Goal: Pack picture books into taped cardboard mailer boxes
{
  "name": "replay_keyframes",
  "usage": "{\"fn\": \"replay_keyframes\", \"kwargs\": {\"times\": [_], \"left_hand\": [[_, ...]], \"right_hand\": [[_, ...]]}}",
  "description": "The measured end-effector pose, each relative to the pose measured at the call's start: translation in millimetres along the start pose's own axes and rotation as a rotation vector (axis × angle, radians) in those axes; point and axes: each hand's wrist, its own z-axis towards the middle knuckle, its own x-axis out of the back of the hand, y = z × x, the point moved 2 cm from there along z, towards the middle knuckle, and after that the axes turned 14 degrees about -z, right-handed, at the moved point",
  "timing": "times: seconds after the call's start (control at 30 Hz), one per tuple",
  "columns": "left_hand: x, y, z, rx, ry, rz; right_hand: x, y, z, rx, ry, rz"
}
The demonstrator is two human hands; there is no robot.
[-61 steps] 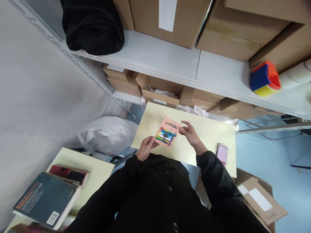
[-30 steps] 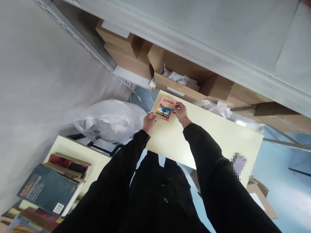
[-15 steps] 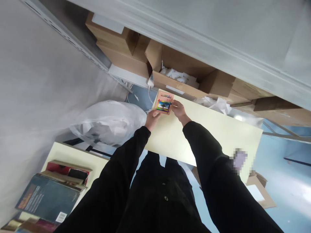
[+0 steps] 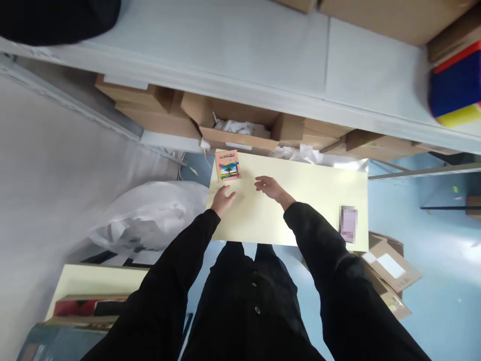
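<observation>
Even, fairly bright light washes the pale counter, while glare whitens the blue floor at far right. Shade gathers beneath the grey shelf; the black jacket loses detail. Wide-angle stretching skews the edges, slight blur smears the booklet's lettering, and coarse pixelation masks a mauve item.

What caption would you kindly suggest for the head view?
A pink book lies at the far left corner of a pale table, empty left hand near it, empty right hand farther off.
</observation>
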Motion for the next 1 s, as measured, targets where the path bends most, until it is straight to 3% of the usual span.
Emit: {"fn": "replay_keyframes", "kwargs": {"times": [0.13,0.23,0.37,0.5,0.6,0.7,0.8,0.9,1.0], "left_hand": [[-13.7,6.0,-17.2,0.079,-0.142,-0.110],[-26.9,15.0,-33.9,0.041,-0.194,-0.088],[-47.7,27.4,-58.9,-0.039,-0.218,-0.001],[-75.9,37.8,-77.9,-0.084,-0.251,0.046],[-102.0,44.7,-89.1,-0.110,-0.258,0.063],[-127.4,49.3,-100.4,-0.134,-0.275,0.066],[-144.4,51.0,-110.0,-0.133,-0.275,0.070],[-149.1,51.9,-117.0,-0.137,-0.258,0.081],[-144.2,52.2,-123.6,-0.125,-0.228,0.084]], "right_hand": [[36.5,17.4,-57.1,0.108,0.074,-0.027],[83.5,21.1,-103.7,0.245,0.193,-0.102],[183.6,3.8,-150.3,0.365,0.588,-0.304],[288.7,-32.1,-170.3,0.443,1.037,-0.593],[341.7,-59.0,-166.5,0.494,1.168,-0.772],[371.7,-78.7,-151.5,0.431,1.061,-0.871],[388.5,-88.8,-137.9,0.239,0.934,-0.963],[395.8,-92.5,-135.2,0.139,0.897,-1.056],[388.5,-87.8,-147.3,0.161,0.912,-1.101]]}}
